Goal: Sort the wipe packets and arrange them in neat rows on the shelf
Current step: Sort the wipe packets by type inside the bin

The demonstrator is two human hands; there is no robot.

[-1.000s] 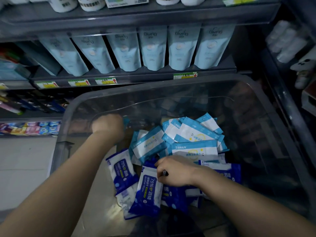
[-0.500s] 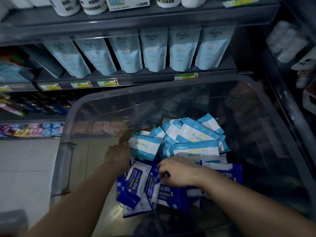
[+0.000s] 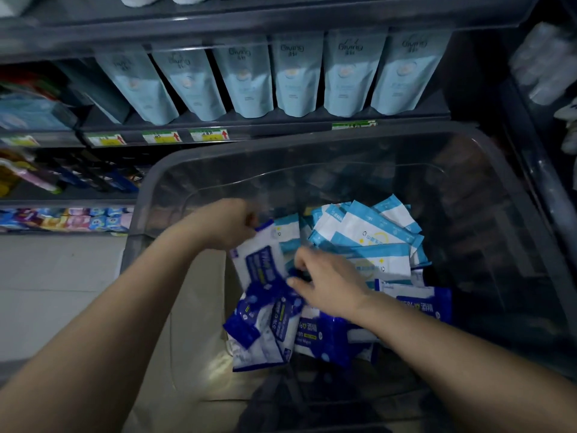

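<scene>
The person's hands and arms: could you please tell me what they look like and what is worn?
The left hand and the right hand are bare, without gloves. No ring, watch or bracelet shows. The left forearm and right forearm are bare up to the frame edge; no sleeve in view.

The bin around the left hand and right hand is transparent, smooth, glossy plastic. The dark-blue packets under the right hand are glossy, crinkled plastic film. The pouches beyond both hands are matt plastic.
</scene>
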